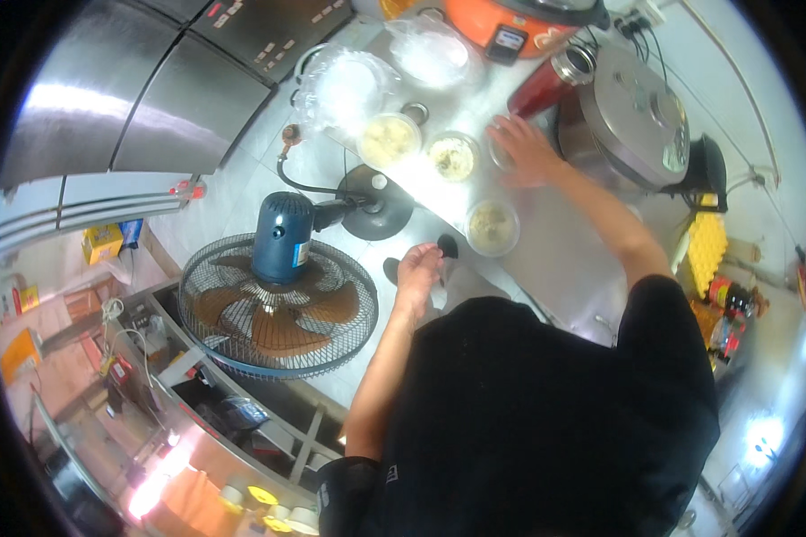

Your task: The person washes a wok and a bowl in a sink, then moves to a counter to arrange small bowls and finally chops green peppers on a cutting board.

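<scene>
My right hand (524, 148) reaches over the steel counter with its fingers spread on or just above a round clear container (499, 153), partly hidden under it. My left hand (419, 268) is raised in front of my body, off the counter's edge, fingertips drawn together; whether something small is between them cannot be told. Near the counter's edge stand a round tub of pale food (389, 141), a tub with white and darker food (453, 157) and, closer to me, another round tub (492, 228) with pale contents.
Bagged white containers (349, 87) and a red metal flask (544, 84) stand farther back, beside an orange cooker (520, 27). A large steel cooker (621, 121) is at the right. A caged floor fan (279, 305) stands left of me, near steel cabinets (195, 101).
</scene>
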`<state>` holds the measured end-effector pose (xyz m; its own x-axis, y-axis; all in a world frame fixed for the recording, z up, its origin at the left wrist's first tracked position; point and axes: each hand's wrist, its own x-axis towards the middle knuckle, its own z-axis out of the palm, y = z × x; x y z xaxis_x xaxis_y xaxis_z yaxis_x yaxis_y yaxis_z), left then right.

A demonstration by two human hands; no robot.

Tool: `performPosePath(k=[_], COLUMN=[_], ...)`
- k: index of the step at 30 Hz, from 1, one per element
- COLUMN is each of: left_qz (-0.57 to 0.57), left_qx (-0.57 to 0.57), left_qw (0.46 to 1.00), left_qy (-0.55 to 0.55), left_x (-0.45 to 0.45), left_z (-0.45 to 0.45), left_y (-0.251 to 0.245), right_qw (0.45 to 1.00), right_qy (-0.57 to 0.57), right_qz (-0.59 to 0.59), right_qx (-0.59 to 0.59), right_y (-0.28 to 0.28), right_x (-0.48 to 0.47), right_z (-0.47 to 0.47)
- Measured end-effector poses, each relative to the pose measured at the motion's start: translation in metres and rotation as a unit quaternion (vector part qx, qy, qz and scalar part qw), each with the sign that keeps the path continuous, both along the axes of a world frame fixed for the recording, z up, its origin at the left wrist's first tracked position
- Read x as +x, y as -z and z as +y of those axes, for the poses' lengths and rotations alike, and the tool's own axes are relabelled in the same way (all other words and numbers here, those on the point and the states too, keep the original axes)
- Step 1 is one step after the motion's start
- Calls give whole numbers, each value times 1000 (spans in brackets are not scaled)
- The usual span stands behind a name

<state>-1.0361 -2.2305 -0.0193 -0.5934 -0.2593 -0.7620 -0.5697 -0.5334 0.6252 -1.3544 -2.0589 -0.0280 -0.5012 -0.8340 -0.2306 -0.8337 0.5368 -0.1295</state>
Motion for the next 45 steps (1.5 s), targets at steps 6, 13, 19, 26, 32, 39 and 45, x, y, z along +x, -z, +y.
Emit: performPosePath(k=[6, 13, 19, 26, 32, 39, 45], left_qz=[4, -4, 7, 9, -2, 12, 5], left_qx=[5, 7, 8, 6, 24, 31, 35], left_qw=[1000, 1000, 999, 998, 997, 995, 992], left_qy=[-12, -14, -38, -68, -77, -90, -118], left_x=[2, 9, 12, 26, 26, 30, 33], left_z=[0, -3, -10, -17, -20, -25, -31], left_y=[-5, -4, -13, -5, -7, -5, -8], right_qw=[997, 994, 980, 984, 965, 996, 996], right_qy=[53, -7, -69, -70, -49, -73, -68], right_qz=[-54, 6, -21, -24, -119, -53, -50], right_qx=[29, -106, -184, -160, -230, -7, 9], right_y=[-28, -71, -63, -49, -29, -34, -42], right_x=[5, 30, 51, 67, -15, -55, -36], right_z=[-3, -57, -147, -205, -251, -323, -340])
